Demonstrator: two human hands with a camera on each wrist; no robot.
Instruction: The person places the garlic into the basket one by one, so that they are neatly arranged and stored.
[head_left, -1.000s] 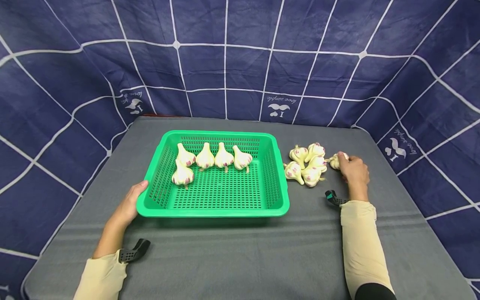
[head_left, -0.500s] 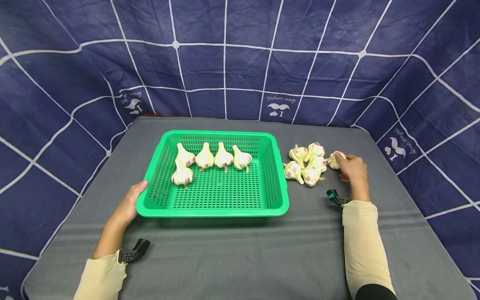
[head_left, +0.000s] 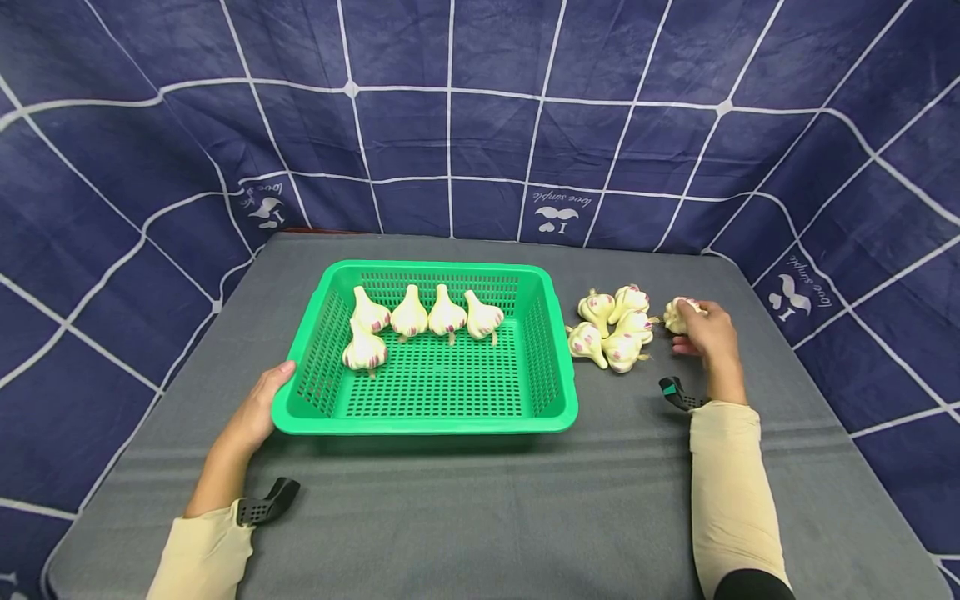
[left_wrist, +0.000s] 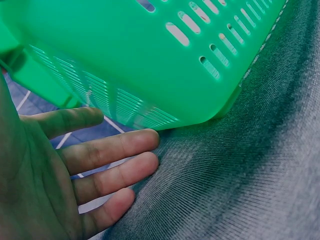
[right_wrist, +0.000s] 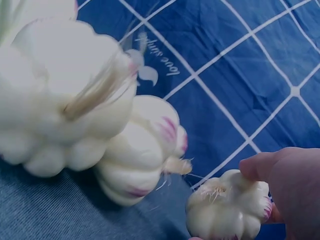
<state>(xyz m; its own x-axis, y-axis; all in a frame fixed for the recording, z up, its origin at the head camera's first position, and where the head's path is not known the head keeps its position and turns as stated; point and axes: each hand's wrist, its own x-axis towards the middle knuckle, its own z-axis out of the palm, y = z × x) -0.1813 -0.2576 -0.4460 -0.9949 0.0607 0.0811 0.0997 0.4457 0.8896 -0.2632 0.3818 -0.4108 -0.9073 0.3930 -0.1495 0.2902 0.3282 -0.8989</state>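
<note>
In the head view my right hand (head_left: 708, 333) grips a garlic bulb (head_left: 681, 315) at the right end of a small pile. The right wrist view shows the thumb and fingers round that same bulb (right_wrist: 230, 207), its root end turned to the camera. Several other garlic bulbs (head_left: 622, 350) lie close together just left of it. My left hand (head_left: 258, 408) rests at the left rim of a green plastic basket (head_left: 420, 427), thumb at the rim. Its other fingers (left_wrist: 115, 150) extend loosely beside the basket wall in the left wrist view.
Inside the basket, several garlic bulbs (head_left: 410, 315) form a row along the back, with one bulb (head_left: 365, 348) in front at the left. A grey cloth (head_left: 465, 517) covers the table. Blue checked fabric (head_left: 495, 133) stands behind and at both sides.
My right hand has shifted the gripped garlic bulb slightly, first left, then right and away from the pile, and turned it. The left hand and basket stay almost still.
</note>
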